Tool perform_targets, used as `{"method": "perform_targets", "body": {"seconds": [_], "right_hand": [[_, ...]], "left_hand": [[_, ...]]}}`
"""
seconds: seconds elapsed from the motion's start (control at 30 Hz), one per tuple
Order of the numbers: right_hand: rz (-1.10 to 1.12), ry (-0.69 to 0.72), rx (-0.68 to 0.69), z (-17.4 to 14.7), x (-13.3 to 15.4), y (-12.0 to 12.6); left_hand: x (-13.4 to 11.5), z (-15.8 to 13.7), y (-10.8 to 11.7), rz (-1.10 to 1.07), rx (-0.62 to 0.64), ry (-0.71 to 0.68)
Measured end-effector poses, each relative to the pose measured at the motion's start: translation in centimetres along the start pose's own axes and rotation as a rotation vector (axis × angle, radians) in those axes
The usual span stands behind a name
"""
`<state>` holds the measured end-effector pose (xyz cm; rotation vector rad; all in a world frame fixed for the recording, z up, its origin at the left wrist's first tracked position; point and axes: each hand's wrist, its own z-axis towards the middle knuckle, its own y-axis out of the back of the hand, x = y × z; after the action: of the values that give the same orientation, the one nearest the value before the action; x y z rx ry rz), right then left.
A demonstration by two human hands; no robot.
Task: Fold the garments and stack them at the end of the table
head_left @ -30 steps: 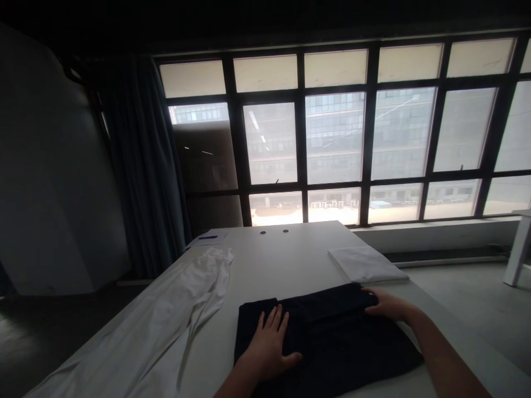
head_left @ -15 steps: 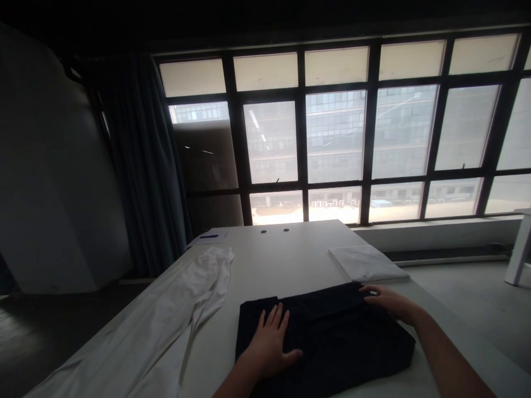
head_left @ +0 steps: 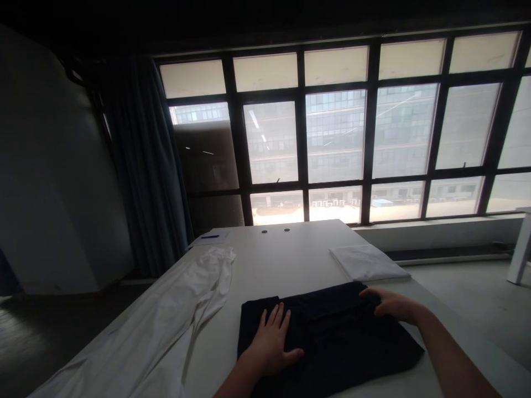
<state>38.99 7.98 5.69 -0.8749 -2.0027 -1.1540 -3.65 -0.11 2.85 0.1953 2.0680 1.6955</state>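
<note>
A dark folded garment (head_left: 348, 342), nearly black, lies on the white table in front of me. My left hand (head_left: 271, 342) rests flat on its left part, fingers stretched out and thumb spread to the side. At the garment's upper right edge is my right hand (head_left: 390, 304), its fingers bent and touching the cloth. Thumb and forefinger there stand apart, with dark fabric showing between them. The garment's lower part runs out of view at the bottom, and its kind cannot be made out.
Along the table's left side sprawls a crumpled white cloth (head_left: 166, 315). A folded white cloth (head_left: 369, 262) sits at the right edge, beyond the garment. Farther back are a blue pen (head_left: 210, 236) on paper and two round holes in the tabletop (head_left: 307, 249). Large windows stand behind.
My right thumb has parted from the forefinger at the garment's edge. The garment's right corner has shifted slightly outward and toward me. My left hand stays flat in nearly the same place.
</note>
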Motion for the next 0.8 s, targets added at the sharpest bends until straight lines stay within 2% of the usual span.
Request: {"method": "perform_targets", "body": {"seconds": [0.17,0.33,0.47,0.53,0.7,0.8], "right_hand": [[0.040,-0.044,0.007,0.3,-0.4,-0.3],[0.124,0.012,-0.037,-0.1,0.0,-0.2],[0.256,0.096,0.047,-0.9,0.7,-0.2],[0.296,0.090,0.083,-0.9,0.7,-0.3],[0.148,-0.048,0.036,-0.1,-0.1,-0.4],[-0.040,0.018,-0.035,0.6,-0.5,-0.1]], "left_hand": [[-0.5,-0.2,0.7,0.012,0.023,0.016],[-1.0,-0.5,1.8,0.005,0.066,0.018],[-1.1,-0.6,2.3,-0.004,0.091,0.028],[-0.9,-0.5,2.2,-0.009,0.082,0.027],[-0.9,-0.4,1.9,0.001,0.084,0.034],[-1.1,-0.4,2.1,0.008,0.094,0.036]]}}
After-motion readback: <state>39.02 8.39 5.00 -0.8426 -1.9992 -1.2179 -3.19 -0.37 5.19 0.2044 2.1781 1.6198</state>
